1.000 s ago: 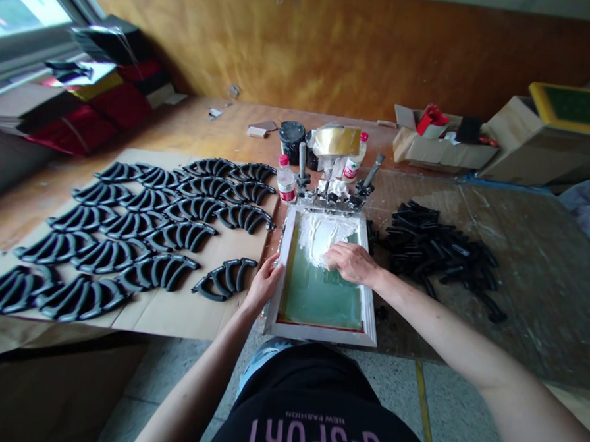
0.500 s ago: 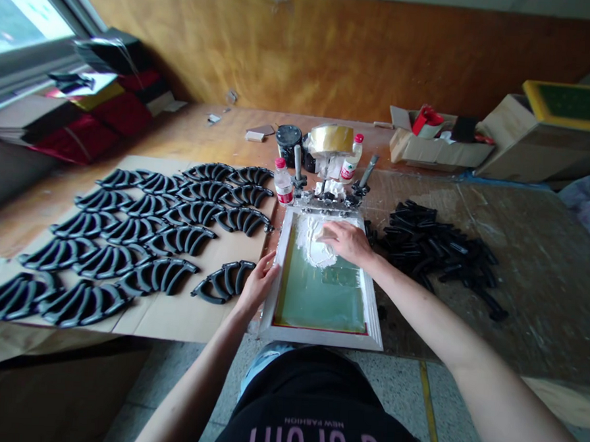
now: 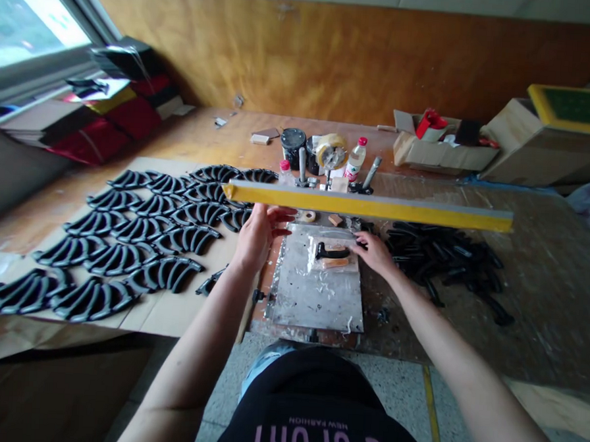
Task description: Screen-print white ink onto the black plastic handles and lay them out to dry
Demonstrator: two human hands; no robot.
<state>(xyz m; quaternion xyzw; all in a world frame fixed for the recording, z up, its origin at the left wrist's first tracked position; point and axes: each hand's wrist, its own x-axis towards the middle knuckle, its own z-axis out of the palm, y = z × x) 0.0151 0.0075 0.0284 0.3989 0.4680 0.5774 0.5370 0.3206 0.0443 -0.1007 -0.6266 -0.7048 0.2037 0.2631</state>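
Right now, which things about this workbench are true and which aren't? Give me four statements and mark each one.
1. The frame lies flat on the metal plate. False: it is raised, leaving the plate in view.
2. The right hand is close to a single black part set atop the plate. True.
3. The loose heap lies left of the plate. False: it lies to the right.
4. Two red-capped bottles stand beyond the plate. True.

Black curved handle (image 3: pixel 333 253) lying crosswise over metal plate (image 3: pixel 296 293), yellow-edged frame (image 3: pixel 375 206) raised
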